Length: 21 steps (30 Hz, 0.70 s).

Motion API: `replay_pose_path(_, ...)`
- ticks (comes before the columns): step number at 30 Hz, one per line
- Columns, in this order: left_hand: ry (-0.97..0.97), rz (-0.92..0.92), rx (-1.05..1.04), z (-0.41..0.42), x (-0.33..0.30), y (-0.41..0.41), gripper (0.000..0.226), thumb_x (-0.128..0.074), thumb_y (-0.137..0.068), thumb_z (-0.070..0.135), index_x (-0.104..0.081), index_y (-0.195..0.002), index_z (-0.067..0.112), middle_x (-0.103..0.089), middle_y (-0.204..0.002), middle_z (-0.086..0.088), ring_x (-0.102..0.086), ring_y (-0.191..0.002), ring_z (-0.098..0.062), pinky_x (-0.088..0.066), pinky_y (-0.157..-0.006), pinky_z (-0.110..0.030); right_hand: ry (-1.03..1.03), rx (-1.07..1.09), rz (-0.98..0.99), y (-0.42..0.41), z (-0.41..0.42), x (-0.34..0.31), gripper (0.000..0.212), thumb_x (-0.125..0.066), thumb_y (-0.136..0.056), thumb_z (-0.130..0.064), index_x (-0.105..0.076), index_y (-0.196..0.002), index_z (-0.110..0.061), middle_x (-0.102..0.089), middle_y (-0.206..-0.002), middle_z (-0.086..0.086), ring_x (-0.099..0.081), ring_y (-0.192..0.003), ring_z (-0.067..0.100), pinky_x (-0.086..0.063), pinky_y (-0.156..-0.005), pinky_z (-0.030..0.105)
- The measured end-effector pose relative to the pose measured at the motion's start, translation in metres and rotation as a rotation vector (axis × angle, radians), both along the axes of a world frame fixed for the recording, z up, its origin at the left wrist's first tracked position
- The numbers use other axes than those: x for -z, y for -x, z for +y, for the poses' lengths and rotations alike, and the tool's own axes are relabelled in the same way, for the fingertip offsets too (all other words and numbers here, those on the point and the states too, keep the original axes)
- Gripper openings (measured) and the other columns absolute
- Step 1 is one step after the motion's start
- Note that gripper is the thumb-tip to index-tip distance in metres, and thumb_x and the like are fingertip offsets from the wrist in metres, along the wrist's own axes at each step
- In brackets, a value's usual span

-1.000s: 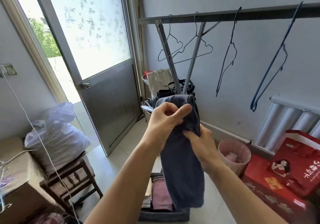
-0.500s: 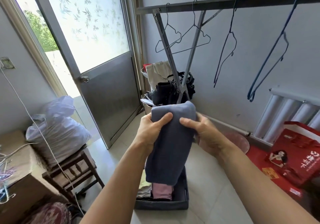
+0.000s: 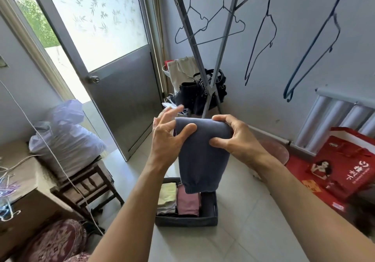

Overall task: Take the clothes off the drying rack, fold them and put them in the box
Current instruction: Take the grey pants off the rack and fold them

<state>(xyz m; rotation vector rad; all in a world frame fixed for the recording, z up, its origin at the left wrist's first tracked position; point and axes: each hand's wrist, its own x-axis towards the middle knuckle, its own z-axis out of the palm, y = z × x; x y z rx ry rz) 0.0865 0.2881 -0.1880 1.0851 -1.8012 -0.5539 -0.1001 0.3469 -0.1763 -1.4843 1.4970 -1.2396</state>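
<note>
Half the box (image 3: 185, 221) interior behind folded trousers (image 3: 203, 160), both hands' grip.

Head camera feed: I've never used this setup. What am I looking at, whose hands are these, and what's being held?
There is no machine here: one camera worn on a person's head looks forward and down at their own bare hands. The left hand pinches the top edge of a folded blue-grey garment with its thumb, its fingers spread behind. The right hand has a curled grip on the other top corner. The garment hangs above a dark box on the floor, which already holds folded yellow and pink clothes. Behind stands the drying rack, with only bare wire hangers on its bar.
</note>
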Motion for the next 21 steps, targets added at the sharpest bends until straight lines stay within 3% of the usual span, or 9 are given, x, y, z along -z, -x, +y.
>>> replay_pose_path(2, -0.144, 0.15, 0.046, 0.007, -0.005, -0.003, 0.011, -0.07, -0.088, 0.032, -0.072, -0.079, 0.027, -0.07, -0.09, 0.003, -0.061, -0.087, -0.006, -0.049, -0.083, -0.032, -0.011, -0.016, 0.081, 0.001, 0.0, -0.002, 0.033, -0.082, -0.073, -0.017, -0.067, -0.102, -0.024, -0.064, -0.101, -0.004, -0.064, -0.089, 0.009, -0.05, -0.064, 0.01)
replay_pose_path(3, -0.201, 0.207, 0.039, 0.01, -0.006, -0.003, 0.017, -0.069, -0.09, 0.031, -0.07, -0.075, 0.023, -0.066, -0.076, -0.001, -0.058, -0.07, -0.009, -0.05, -0.065, -0.031, -0.023, -0.024, 0.107, 0.001, -0.001, -0.003, 0.028, -0.083, -0.073, -0.02, -0.068, -0.097, -0.02, -0.059, -0.101, -0.002, -0.062, -0.084, 0.009, -0.049, -0.058, 0.011)
replay_pose_path(5, -0.282, 0.273, 0.05, 0.016, -0.008, -0.002, 0.024, -0.063, -0.095, 0.027, -0.07, -0.08, 0.01, -0.063, -0.07, -0.004, -0.053, -0.063, -0.011, -0.046, -0.056, -0.029, -0.06, -0.052, 0.067, -0.001, -0.005, 0.0, 0.027, -0.082, -0.076, -0.02, -0.066, -0.095, -0.009, -0.057, -0.1, 0.001, -0.061, -0.078, 0.01, -0.05, -0.053, 0.014)
replay_pose_path(8, -0.536, 0.454, 0.216, 0.014, -0.002, -0.008, 0.027, -0.056, -0.099, 0.025, -0.066, -0.107, 0.001, -0.073, -0.082, -0.003, -0.067, -0.073, -0.011, -0.054, -0.06, -0.024, -0.133, -0.048, -0.221, -0.009, -0.018, 0.013, 0.028, -0.079, -0.073, -0.022, -0.061, -0.089, -0.007, -0.067, -0.083, 0.006, -0.064, -0.073, 0.015, -0.051, -0.056, 0.024)
replay_pose_path(10, -0.687, 0.45, 0.339, 0.004, 0.01, -0.019, 0.038, -0.066, -0.093, 0.029, -0.058, -0.126, 0.013, -0.075, -0.102, -0.006, -0.072, -0.091, -0.018, -0.057, -0.069, -0.028, -0.131, 0.043, -0.362, -0.015, -0.034, 0.024, 0.025, -0.077, -0.077, -0.018, -0.061, -0.09, -0.005, -0.066, -0.083, 0.011, -0.064, -0.077, 0.018, -0.053, -0.062, 0.03)
replay_pose_path(13, -0.814, 0.337, 0.436, -0.017, 0.03, -0.032, 0.07, -0.081, -0.072, 0.031, -0.049, -0.134, 0.03, -0.071, -0.116, -0.006, -0.069, -0.105, -0.025, -0.058, -0.081, -0.041, -0.13, 0.203, -0.362, -0.029, -0.061, 0.037, 0.024, -0.074, -0.083, -0.015, -0.06, -0.096, 0.0, -0.068, -0.09, 0.013, -0.066, -0.081, 0.021, -0.056, -0.073, 0.035)
replay_pose_path(17, -0.757, 0.413, 0.357, -0.058, 0.046, -0.043, 0.047, -0.076, -0.083, 0.009, -0.055, -0.125, 0.016, -0.071, -0.111, -0.012, -0.069, -0.104, -0.027, -0.057, -0.088, -0.041, -0.207, 0.241, -0.571, -0.05, -0.104, 0.051, 0.047, -0.081, -0.076, -0.031, -0.061, -0.108, -0.001, -0.072, -0.101, 0.015, -0.071, -0.091, 0.026, -0.059, -0.075, 0.035)
replay_pose_path(19, -0.736, 0.467, 0.291, -0.084, 0.051, -0.052, 0.035, -0.07, -0.088, 0.005, -0.058, -0.119, 0.015, -0.073, -0.106, -0.01, -0.07, -0.099, -0.026, -0.058, -0.084, -0.04, -0.373, 0.035, -0.615, -0.057, -0.121, 0.06, 0.065, -0.083, -0.069, -0.045, -0.06, -0.118, -0.009, -0.071, -0.111, 0.014, -0.07, -0.1, 0.028, -0.057, -0.087, 0.044)
replay_pose_path(21, -0.726, 0.515, 0.203, -0.112, 0.058, -0.063, 0.028, -0.066, -0.092, 0.007, -0.058, -0.116, 0.018, -0.073, -0.105, -0.006, -0.071, -0.098, -0.023, -0.059, -0.081, -0.038, -0.556, -0.187, -0.603, -0.07, -0.135, 0.071, 0.065, -0.081, -0.07, -0.039, -0.059, -0.124, -0.01, -0.07, -0.116, 0.015, -0.068, -0.105, 0.033, -0.052, -0.095, 0.049)
